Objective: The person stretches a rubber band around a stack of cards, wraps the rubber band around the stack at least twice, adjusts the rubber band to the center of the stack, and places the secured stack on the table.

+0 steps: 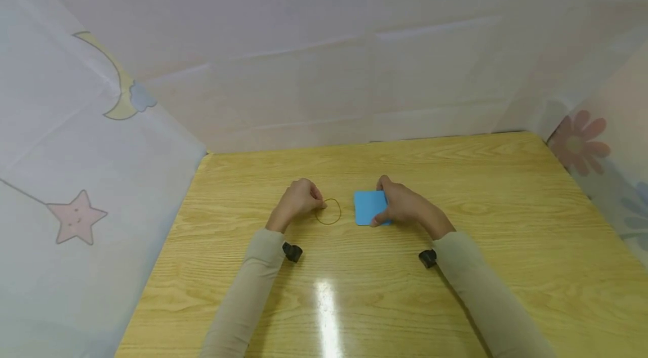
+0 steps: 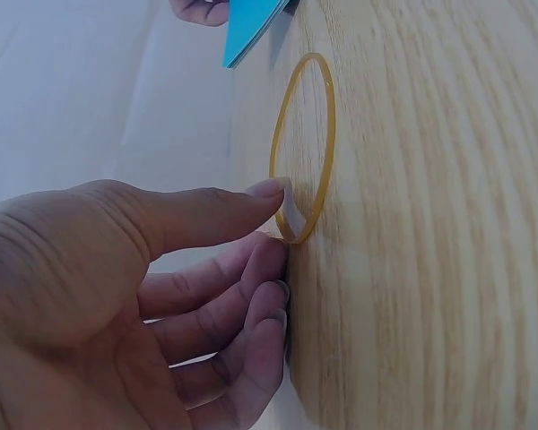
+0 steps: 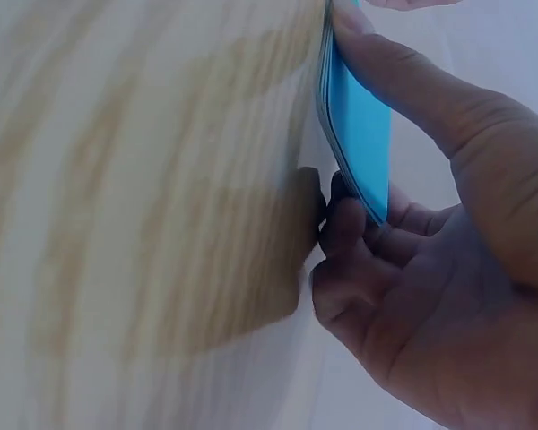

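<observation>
A thin yellow-brown rubber band [image 1: 341,212] lies as a loop on the wooden table. At its near end in the left wrist view, my left hand [image 2: 188,260] pinches the rubber band [image 2: 330,116] between thumb and fingertips. Just to the right, my right hand [image 1: 405,204] grips a square stack of blue cards or sheets [image 1: 368,205]. The thumb lies on top of the stack and the fingers reach round its far edge and underneath. Several thin layers show along the edge of the blue stack [image 3: 359,125] in the right wrist view, tilted off the table.
The wood-grain table [image 1: 329,268] runs under both hands. Pale cloth walls [image 1: 304,88] enclose it at the back and sides, printed with a moon, a star [image 1: 77,217] and a flower [image 1: 579,144]. A small black device [image 1: 427,258] sits at each wrist.
</observation>
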Motion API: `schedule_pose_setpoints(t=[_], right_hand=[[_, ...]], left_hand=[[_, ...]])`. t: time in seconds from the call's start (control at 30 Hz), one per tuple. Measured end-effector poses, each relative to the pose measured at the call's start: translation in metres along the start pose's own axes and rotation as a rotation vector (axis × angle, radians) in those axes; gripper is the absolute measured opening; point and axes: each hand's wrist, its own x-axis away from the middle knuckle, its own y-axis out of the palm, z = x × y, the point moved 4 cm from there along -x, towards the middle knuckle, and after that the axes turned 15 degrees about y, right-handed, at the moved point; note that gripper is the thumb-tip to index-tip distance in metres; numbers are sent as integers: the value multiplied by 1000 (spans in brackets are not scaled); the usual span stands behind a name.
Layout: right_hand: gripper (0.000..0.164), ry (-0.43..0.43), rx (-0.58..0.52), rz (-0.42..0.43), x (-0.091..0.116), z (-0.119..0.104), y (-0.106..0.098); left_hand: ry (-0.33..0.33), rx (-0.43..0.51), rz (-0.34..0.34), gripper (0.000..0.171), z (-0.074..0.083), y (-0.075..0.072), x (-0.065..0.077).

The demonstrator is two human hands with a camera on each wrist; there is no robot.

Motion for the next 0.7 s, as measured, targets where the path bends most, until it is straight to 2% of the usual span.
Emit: schedule_pose_setpoints(t=[0.27,0.43,0.5,0.6,0.7], right_hand=[[86,2,-30,39,3,3,1],[83,-38,-70,42,3,10,1],[74,-58,-107,26,4,12,0],[50,-95,-184,-18,6,14,0],[33,-97,-256,-31,8,18,0]], left_hand=[[-14,3,0,14,3,0,1],[-13,-5,0,14,3,0,0],[-6,-6,-1,14,2,0,0],[-1,-6,2,14,1,0,0],[1,4,5,14,1,1,-1]])
